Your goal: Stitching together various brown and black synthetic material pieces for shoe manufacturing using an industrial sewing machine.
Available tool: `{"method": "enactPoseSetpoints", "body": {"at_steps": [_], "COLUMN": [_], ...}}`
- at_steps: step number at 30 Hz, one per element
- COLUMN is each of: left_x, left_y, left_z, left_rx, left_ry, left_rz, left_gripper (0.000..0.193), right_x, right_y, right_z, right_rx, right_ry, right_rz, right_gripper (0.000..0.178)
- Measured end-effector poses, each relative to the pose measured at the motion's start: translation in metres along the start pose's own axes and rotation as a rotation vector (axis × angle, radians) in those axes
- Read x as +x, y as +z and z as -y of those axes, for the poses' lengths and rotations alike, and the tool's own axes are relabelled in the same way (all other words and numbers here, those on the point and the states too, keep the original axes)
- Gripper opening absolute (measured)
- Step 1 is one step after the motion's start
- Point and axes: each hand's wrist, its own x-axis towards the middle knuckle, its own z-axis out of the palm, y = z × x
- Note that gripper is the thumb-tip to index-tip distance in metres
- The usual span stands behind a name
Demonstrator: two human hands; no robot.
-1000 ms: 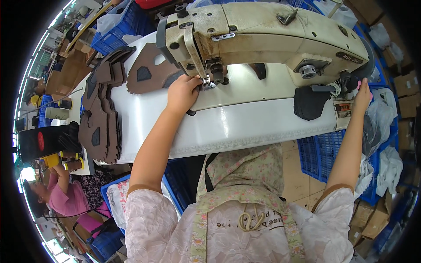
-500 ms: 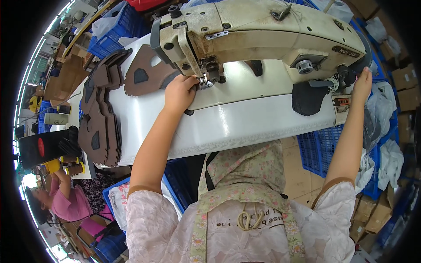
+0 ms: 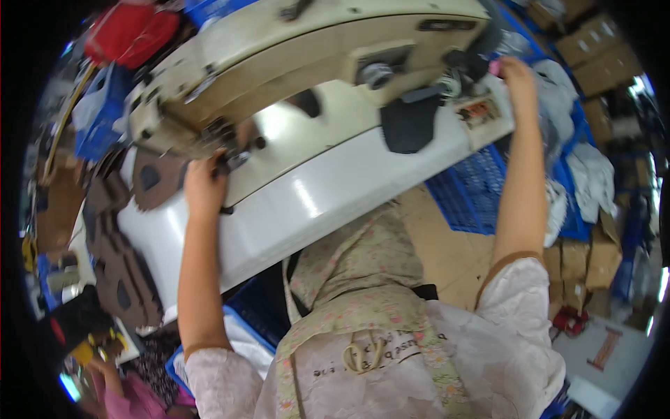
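Observation:
My left hand (image 3: 204, 185) is at the needle end of a cream sewing machine (image 3: 307, 59). Its fingers are bent together beside the presser foot (image 3: 237, 159); motion blur hides what they pinch. Just left of this hand lies a brown flat piece (image 3: 159, 180) with a dark patch, its right end behind the hand. My right hand (image 3: 518, 75) reaches to the machine's far right end, fingers curled at the lower edge of the dark handwheel (image 3: 501, 33). A small pink spot shows at its fingertips. A black flap (image 3: 410, 124) hangs on the machine's front.
Stacked brown pieces (image 3: 118, 269) lie at the white table's (image 3: 279, 223) left end. A blue crate (image 3: 469, 188) stands below its right side, with plastic bags (image 3: 592, 178) and cardboard boxes beyond. At the lower left, another person in pink (image 3: 132, 398) is nearby.
The view has swung, so machine and table appear shifted left and more tilted, and the picture is blurred. My left hand stays by the presser foot, my right by the handwheel.

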Motion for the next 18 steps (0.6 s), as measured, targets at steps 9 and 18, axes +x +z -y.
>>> {"method": "enactPoseSetpoints", "body": {"at_steps": [9,18], "left_x": [0.006,0.016], "left_y": [-0.006,-0.015], "left_z": [-0.005,-0.001], "left_rx": [-0.018,0.086], "left_ry": [0.091,0.197], "left_rz": [0.028,0.182], "left_gripper": [0.017,0.019], "right_x": [-0.077,-0.073], "right_y": [-0.004,-0.001], "right_z": [-0.006,-0.044], "right_rx": [-0.529,0.166], "right_ry": [-0.231,0.059], "right_rz": [0.471,0.281], "right_gripper": [0.021,0.017]}}
